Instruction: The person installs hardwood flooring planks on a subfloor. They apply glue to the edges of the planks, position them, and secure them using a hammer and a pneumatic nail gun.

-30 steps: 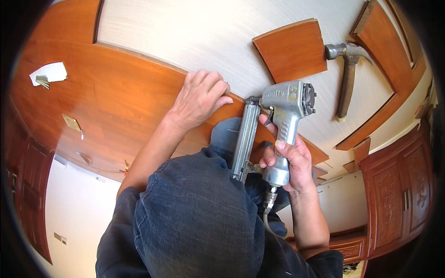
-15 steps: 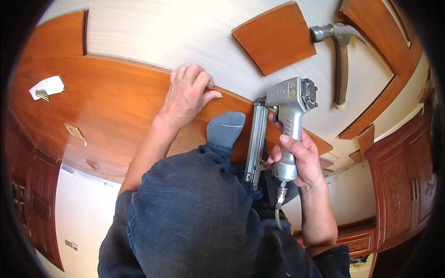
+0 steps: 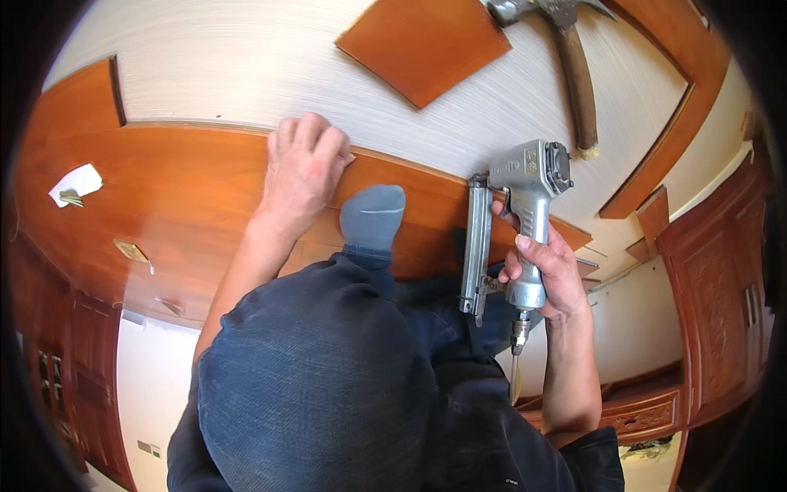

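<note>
My left hand (image 3: pixel 302 174) rests on the edge of an orange-brown wooden floorboard (image 3: pixel 188 168), its fingers bent over the edge and its thumb tucked in close. The undersides of those fingers are hidden. In my right hand (image 3: pixel 551 272) is a silver pneumatic nail gun (image 3: pixel 530 215), gripped round the handle with a finger near the trigger. Its long magazine (image 3: pixel 477 246) points toward the boards, and an air hose (image 3: pixel 515 373) runs from the handle's lower end. Between my hands, my foot in a grey sock (image 3: pixel 373 217) stands on the boards.
On the pale underlay (image 3: pixel 246 78) beyond lie a short board piece (image 3: pixel 422 51) and a claw hammer (image 3: pixel 579 86) with a wooden handle. More boards (image 3: pixel 668 156) run along the right. White paper (image 3: pixel 78 184) lies at the left. Carved wooden furniture (image 3: pixel 717 320) stands on the right.
The view has shifted, so the hammer and board piece sit higher and further left. My left thumb has drawn in toward the fingers. The nail gun stays in my right hand.
</note>
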`<state>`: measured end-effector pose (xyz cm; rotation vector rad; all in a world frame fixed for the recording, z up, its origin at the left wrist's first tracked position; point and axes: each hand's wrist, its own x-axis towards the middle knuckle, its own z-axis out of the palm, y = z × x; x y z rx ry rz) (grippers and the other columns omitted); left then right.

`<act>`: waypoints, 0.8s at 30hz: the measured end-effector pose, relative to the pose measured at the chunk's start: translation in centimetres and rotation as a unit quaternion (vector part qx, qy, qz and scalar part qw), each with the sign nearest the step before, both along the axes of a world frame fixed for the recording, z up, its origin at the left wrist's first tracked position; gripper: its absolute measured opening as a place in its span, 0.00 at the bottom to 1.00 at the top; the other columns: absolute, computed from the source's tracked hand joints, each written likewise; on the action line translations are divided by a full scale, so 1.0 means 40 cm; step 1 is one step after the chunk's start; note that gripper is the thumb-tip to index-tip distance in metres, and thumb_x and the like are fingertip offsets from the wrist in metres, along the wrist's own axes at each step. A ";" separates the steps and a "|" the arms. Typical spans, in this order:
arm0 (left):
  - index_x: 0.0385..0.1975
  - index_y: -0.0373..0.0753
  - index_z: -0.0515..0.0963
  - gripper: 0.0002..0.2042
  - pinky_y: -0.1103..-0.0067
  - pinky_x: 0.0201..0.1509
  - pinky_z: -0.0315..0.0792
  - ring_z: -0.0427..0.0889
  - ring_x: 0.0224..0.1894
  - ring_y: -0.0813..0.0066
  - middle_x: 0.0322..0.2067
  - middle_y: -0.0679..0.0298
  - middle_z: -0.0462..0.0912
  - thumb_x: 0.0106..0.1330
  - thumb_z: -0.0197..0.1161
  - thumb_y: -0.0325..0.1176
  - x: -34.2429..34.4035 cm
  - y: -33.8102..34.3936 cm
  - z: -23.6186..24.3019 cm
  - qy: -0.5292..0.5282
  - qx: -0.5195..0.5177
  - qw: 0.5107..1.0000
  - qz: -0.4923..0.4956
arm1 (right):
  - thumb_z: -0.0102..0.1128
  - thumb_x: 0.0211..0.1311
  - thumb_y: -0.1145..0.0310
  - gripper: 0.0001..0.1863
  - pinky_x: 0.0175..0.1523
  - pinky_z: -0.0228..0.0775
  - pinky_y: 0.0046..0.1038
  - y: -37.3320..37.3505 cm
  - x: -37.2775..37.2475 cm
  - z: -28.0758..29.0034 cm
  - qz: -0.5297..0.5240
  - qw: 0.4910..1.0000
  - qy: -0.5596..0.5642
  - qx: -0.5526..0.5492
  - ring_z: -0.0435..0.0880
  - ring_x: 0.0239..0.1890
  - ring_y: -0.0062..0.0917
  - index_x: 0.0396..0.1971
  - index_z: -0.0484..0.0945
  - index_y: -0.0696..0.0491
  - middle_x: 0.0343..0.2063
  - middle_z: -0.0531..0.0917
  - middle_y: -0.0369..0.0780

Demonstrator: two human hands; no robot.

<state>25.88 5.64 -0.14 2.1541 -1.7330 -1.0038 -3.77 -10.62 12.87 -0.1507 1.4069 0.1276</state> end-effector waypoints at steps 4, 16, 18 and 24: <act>0.30 0.44 0.76 0.09 0.69 0.50 0.70 0.75 0.42 0.62 0.33 0.63 0.75 0.55 0.64 0.20 -0.153 -0.077 -0.035 0.247 -0.119 0.960 -0.054 | 0.60 0.74 0.72 0.26 0.42 0.86 0.31 -0.004 -0.033 0.000 0.016 1.000 -0.007 0.016 0.83 0.29 0.19 0.69 0.66 0.59 0.56 0.81 0.39; 0.22 0.40 0.73 0.09 0.72 0.31 0.73 0.76 0.28 0.63 0.22 0.61 0.76 0.47 0.61 0.16 -0.279 -0.115 -0.114 0.383 -0.153 0.911 0.013 | 0.61 0.73 0.74 0.26 0.41 0.85 0.30 -0.046 -0.178 0.006 0.040 0.999 0.024 0.022 0.83 0.29 0.18 0.68 0.67 0.58 0.41 0.83 0.37; 0.22 0.39 0.73 0.09 0.71 0.32 0.74 0.77 0.28 0.62 0.22 0.61 0.76 0.46 0.61 0.16 -0.282 -0.121 -0.111 0.372 -0.149 0.916 0.007 | 0.61 0.72 0.75 0.27 0.41 0.85 0.30 -0.053 -0.183 0.006 0.041 0.998 0.028 0.028 0.83 0.29 0.18 0.69 0.68 0.58 0.46 0.83 0.37; 0.22 0.41 0.73 0.07 0.71 0.34 0.77 0.78 0.29 0.63 0.23 0.63 0.77 0.48 0.61 0.18 -0.286 -0.121 -0.109 0.337 -0.148 0.930 -0.011 | 0.63 0.72 0.74 0.27 0.42 0.85 0.30 -0.057 -0.326 0.005 -0.005 0.998 0.046 0.043 0.82 0.30 0.18 0.68 0.69 0.57 0.49 0.82 0.37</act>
